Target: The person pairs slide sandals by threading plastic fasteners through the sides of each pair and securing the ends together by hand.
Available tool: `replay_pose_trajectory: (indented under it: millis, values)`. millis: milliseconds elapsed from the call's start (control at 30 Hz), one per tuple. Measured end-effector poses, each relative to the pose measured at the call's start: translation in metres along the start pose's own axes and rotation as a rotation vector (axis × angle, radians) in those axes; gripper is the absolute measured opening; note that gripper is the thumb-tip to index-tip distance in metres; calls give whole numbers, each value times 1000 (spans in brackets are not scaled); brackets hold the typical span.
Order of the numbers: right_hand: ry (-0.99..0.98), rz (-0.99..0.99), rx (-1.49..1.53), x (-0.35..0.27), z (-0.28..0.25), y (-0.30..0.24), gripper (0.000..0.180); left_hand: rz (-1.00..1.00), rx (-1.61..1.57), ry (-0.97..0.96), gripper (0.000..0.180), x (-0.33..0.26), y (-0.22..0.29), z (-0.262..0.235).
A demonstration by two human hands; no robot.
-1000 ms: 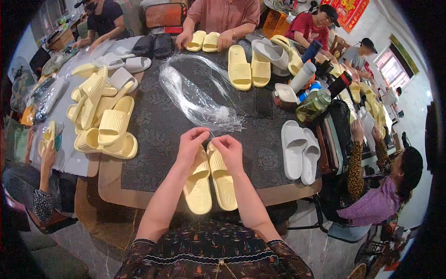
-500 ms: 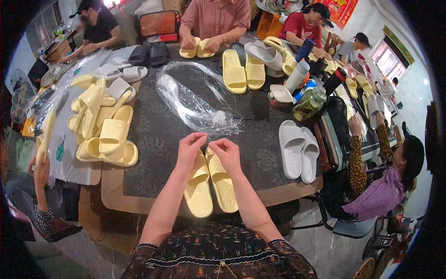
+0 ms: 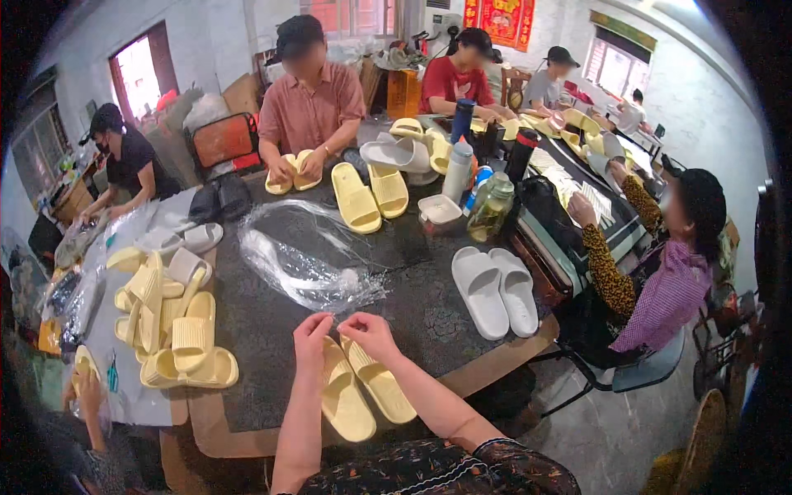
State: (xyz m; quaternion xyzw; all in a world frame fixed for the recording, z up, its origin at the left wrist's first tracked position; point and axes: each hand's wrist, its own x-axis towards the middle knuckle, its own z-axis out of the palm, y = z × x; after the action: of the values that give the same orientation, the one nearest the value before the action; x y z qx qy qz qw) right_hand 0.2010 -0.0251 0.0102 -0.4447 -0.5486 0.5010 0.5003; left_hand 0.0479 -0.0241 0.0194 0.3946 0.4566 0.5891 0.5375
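Note:
A pair of yellow slippers (image 3: 346,406) lies side by side at the table's front edge, soles down, their heels toward me. Over their far ends, my left hand (image 3: 312,341) and my right hand (image 3: 371,337) are close together, fingertips pinched. Whatever the fingers hold is too fine to make out. Just beyond my hands, a loose bundle of clear plastic strands (image 3: 285,268) curves across the dark mat (image 3: 417,309).
Yellow slippers (image 3: 191,330) are heaped at the left, near grey ones. A light grey pair (image 3: 480,293) stands at the right. Bottles (image 3: 456,172) and a small container (image 3: 440,209) stand farther back. Across the table, a co-worker (image 3: 309,111) handles yellow slippers; others sit around.
My view has tilted up and turned, so the table sits lower and more of the room shows. Both hands stay pinched over the yellow slippers, their fingertips still close together.

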Motion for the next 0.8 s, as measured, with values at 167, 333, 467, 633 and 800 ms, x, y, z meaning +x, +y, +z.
replay_pose_trajectory:
  millis: [167,333,467,633,800]
  values:
    - [-9,26,-37,-3,1,-13,15,-32,-42,2,14,-2,1,-2]
    - [33,34,-105,-2,-1,-14,16,-32,-15,-9,13,-3,5,1]
    - [31,10,-104,0,1,-3,17,-18,-48,-3,12,0,-4,-4]
    - [32,1,-141,1,2,-8,15,24,-55,-3,10,3,-6,-4]
    - [20,42,-64,-2,2,-8,15,12,1,18,10,-7,9,5]
